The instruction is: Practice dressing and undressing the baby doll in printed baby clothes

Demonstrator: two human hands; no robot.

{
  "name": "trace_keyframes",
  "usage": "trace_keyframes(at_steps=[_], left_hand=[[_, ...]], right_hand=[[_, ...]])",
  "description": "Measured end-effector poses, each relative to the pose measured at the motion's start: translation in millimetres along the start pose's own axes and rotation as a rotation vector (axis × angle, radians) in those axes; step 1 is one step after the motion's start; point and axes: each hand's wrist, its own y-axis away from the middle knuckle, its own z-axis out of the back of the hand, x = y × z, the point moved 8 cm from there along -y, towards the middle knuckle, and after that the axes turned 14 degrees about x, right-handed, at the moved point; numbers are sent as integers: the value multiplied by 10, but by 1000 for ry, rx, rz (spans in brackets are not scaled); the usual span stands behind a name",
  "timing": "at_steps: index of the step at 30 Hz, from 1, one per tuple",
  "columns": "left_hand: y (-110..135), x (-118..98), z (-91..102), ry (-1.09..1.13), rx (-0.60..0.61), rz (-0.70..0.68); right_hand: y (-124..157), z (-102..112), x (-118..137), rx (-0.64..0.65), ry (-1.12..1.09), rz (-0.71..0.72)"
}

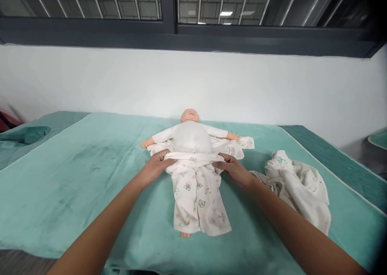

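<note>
A baby doll (190, 115) lies on its back with its head toward the wall and its arms spread. White cloth covers its torso and sleeves. Patterned baby pants (198, 198) cover its legs, and one foot (185, 234) peeks out at the hem. My left hand (157, 165) pinches the waistband at its left side. At the opposite side, my right hand (231, 167) grips the same waistband. A patterned garment (231, 148) is spread flat beneath the doll's torso and arms.
The doll rests on a green padded cover (75, 186). To the right lies a crumpled heap of white clothes (305, 190). A white wall (193, 81) and a barred window (169, 29) stand behind. Something red (7, 121) sits at the far left.
</note>
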Motion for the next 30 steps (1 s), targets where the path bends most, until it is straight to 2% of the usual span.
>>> trace_keyframes(at_steps=[3, 6, 8, 13, 17, 18, 20, 22, 24, 28, 30], left_hand=[[73, 47, -136, -48, 96, 60], [163, 42, -223, -131, 198, 95], [209, 40, -236, -181, 198, 106], [262, 19, -248, -186, 37, 23], [322, 9, -210, -143, -100, -16], [332, -5, -213, -147, -89, -20], [338, -30, -269, -187, 24, -3], [359, -28, -358, -248, 184, 43], [402, -13, -405, -286, 262, 75], [492, 15, -375, -241, 137, 11], [535, 100, -366, -159, 68, 13]], right_hand=[[69, 4, -108, -54, 17, -27], [131, -34, -132, 15, 216, -74], [162, -66, -106, 57, 326, -75], [225, -75, -10, -27, 445, -62], [296, -195, 8, 52, 319, -9], [323, -208, 1, 62, 259, 15], [367, -220, -61, 72, 178, 16], [393, -225, -131, 73, 172, -7], [403, -258, -152, 93, 211, -21], [440, -434, -92, 233, 299, -82], [480, -493, -42, 257, 401, -102]])
